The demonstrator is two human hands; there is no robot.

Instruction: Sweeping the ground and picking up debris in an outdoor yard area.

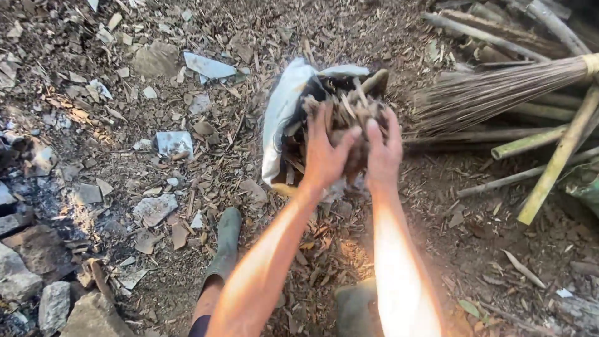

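Both hands pressed together over the open mouth of a white sack [282,118], left hand [324,156] and right hand [384,153] cupped around a bundle of dry leaves and wood scraps [349,112], perhaps bark. Twig broom [493,93] lying just right, on bamboo poles [549,168].
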